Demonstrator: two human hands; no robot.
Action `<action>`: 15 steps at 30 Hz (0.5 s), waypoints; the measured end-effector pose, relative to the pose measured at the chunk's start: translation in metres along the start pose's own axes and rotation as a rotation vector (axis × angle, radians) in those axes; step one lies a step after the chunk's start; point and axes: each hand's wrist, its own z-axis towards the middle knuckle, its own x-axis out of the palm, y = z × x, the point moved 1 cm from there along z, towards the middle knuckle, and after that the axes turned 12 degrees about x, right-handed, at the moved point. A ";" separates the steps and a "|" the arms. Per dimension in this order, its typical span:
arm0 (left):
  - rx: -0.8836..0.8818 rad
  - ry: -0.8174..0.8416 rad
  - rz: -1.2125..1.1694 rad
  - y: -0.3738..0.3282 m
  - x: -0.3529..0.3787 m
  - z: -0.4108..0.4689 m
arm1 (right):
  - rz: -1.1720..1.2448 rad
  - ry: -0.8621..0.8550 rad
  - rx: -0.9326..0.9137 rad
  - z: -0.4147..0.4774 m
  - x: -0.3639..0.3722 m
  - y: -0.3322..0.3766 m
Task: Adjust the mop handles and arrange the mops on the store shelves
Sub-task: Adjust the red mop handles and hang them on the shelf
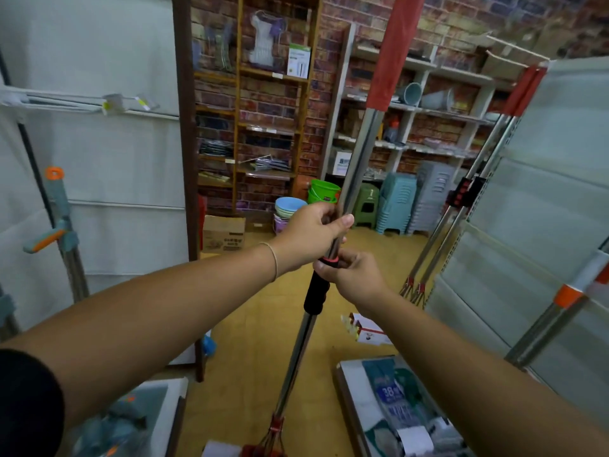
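While the mop handle (361, 150) leans mid-aisle, the left hand (313, 235) wraps its pole and the right hand (356, 278) pinches the black collar (317, 291). Yellow floor (257, 341) lies open ahead; the mop head (272, 440) is cut off below.

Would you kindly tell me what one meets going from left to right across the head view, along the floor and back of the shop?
Grey-and-orange mop → cardboard box → blue basins → green bucket → held mop handle → green stool → blue stools → grey stools → two leaning mops.
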 end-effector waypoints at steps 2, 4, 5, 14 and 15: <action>0.011 0.001 0.002 0.011 -0.001 0.015 | 0.011 -0.018 -0.009 0.018 0.001 -0.001; 0.016 -0.012 -0.001 0.021 -0.003 0.031 | 0.016 -0.035 -0.022 0.037 0.001 -0.002; 0.018 -0.016 0.000 0.027 -0.005 0.039 | 0.018 -0.042 -0.028 0.048 0.002 -0.002; 0.007 0.010 -0.036 0.087 -0.005 0.134 | 0.037 -0.054 -0.007 0.155 -0.016 0.000; 0.003 0.011 -0.044 0.092 -0.002 0.145 | 0.036 -0.056 -0.006 0.166 -0.021 0.001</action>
